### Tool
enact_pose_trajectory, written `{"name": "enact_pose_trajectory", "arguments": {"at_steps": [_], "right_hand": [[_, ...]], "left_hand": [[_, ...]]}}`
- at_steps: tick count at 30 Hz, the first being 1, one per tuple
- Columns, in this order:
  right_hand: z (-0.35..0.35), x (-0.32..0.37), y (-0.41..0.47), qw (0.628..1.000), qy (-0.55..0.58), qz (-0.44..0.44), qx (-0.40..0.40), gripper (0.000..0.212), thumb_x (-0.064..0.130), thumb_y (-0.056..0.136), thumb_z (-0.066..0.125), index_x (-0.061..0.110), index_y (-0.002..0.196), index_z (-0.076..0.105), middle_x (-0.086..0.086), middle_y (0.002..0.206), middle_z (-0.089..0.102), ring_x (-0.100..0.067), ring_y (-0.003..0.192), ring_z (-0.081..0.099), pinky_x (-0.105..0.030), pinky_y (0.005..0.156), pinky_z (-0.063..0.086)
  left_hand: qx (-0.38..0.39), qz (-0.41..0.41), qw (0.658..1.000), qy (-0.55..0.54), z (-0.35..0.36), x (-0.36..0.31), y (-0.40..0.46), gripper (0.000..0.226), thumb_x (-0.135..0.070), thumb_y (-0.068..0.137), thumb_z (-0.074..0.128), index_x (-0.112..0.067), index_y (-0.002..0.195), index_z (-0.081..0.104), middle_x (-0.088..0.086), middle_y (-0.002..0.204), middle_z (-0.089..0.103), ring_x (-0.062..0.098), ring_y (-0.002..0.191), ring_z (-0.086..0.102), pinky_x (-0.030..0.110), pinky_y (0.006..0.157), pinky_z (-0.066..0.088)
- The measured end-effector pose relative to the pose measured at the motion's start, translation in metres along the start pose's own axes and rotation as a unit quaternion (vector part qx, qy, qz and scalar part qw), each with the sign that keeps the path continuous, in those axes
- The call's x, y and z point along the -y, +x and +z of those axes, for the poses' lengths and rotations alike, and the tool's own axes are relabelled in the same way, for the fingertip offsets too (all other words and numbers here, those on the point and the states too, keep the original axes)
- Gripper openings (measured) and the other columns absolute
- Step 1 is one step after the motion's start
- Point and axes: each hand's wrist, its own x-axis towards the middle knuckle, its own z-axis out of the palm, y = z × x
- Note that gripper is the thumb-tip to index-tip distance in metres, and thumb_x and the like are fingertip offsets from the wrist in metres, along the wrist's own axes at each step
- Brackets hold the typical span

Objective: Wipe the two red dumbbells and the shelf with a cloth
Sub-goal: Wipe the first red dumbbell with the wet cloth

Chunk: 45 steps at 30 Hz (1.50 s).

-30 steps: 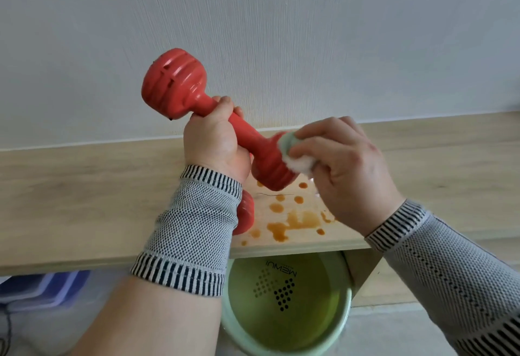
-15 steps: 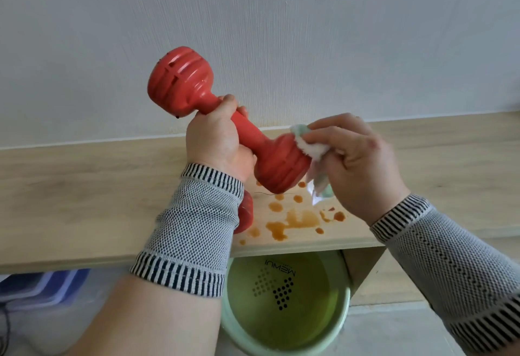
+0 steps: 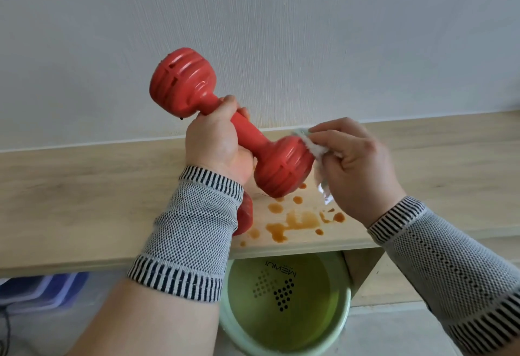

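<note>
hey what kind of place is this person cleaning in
Probably a room in a home, though that is a guess. A pale wooden shelf stained with brown drips runs along a plain white wall, a green basin sits on the floor below, and the left hand holds a red dumbbell.

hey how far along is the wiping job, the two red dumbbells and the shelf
Nothing looks finished. In hand: the left hand grips the handle of a red ribbed plastic dumbbell, and the right hand presses a white fluffy cloth against its lower head. Left: the second red dumbbell, mostly hidden behind the left wrist, lies on the light wooden shelf, where brown spilled stains remain unwiped.
</note>
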Motion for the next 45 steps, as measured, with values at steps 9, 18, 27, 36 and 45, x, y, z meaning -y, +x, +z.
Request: {"name": "enact_pose_trajectory", "arguments": {"at_steps": [9,18,27,36,45], "right_hand": [[-0.001,0.022,-0.010,0.991,-0.050,-0.124,0.002,0.033,-0.008,0.078,0.055,0.010,0.098,0.074,-0.011,0.101,0.064,-0.028,0.087,0.056,-0.023,0.074,0.045],[-0.003,0.007,-0.004,0.998,-0.047,-0.043,-0.021,0.027,-0.009,0.077,0.061,0.009,0.091,0.075,-0.007,0.099,0.066,-0.025,0.088,0.060,-0.020,0.071,0.045],[0.001,0.009,-0.004,0.995,-0.059,-0.076,-0.001,0.034,-0.008,0.078,0.060,0.011,0.103,0.073,-0.008,0.102,0.065,-0.026,0.090,0.057,-0.023,0.072,0.045],[0.005,0.023,-0.006,0.989,-0.078,-0.124,-0.005,0.036,0.002,0.083,0.046,0.006,0.110,0.069,-0.008,0.116,0.066,-0.032,0.097,0.057,-0.037,0.080,0.052],[0.012,0.020,-0.013,0.981,-0.058,-0.184,0.012,0.027,0.001,0.087,0.049,0.003,0.095,0.074,-0.005,0.106,0.070,-0.026,0.094,0.055,-0.028,0.086,0.047]], "left_hand": [[-0.064,-0.011,0.996,-0.059,-0.005,-0.005,0.005,0.012,-0.006,0.092,0.060,-0.010,0.082,0.057,-0.002,0.066,0.056,0.007,0.050,0.057,0.017,0.049,0.047],[-0.051,-0.021,0.998,-0.035,-0.005,0.001,0.007,0.013,-0.008,0.091,0.062,-0.012,0.079,0.059,-0.003,0.068,0.059,0.007,0.055,0.058,0.026,0.064,0.049],[-0.075,-0.039,0.994,-0.075,-0.008,-0.003,0.014,0.010,-0.004,0.089,0.057,-0.011,0.082,0.057,0.001,0.071,0.057,0.013,0.063,0.058,0.042,0.091,0.049],[-0.046,-0.038,0.998,0.005,-0.006,0.006,0.014,0.016,-0.008,0.092,0.061,-0.007,0.108,0.060,0.002,0.099,0.066,0.016,0.083,0.071,0.041,0.077,0.058],[-0.086,-0.080,0.993,-0.029,-0.013,0.003,0.017,0.008,-0.017,0.093,0.062,-0.009,0.092,0.063,0.002,0.088,0.066,0.015,0.081,0.068,0.036,0.059,0.055]]}}
